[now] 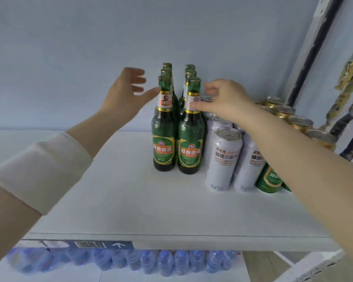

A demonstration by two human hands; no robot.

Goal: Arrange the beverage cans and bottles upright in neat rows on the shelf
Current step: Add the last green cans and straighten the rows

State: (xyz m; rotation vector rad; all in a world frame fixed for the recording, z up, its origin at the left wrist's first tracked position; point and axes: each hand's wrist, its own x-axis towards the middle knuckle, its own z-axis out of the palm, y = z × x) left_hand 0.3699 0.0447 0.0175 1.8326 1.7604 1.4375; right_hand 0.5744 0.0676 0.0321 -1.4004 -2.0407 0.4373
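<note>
Plastic-wrapped clear water bottles (163,261) are stacked below the flat white shelf (130,200). On the shelf, six green glass beer bottles (164,139) are stood upright in two rows of three, beside tall white cans (224,157) and green cans (268,179), partly hidden and uncounted. The left hand (126,92) is spread, its fingers holding nothing. The right hand (226,100) has its thumb laid on a bottle neck, and whether it grips cannot be told. Behind is a pale blue wall (90,47).

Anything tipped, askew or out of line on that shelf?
Nothing stands out. The green beer bottles stand upright in two rows, the white cans and gold-topped cans upright beside them. The green can is partly hidden by the right arm.
</note>
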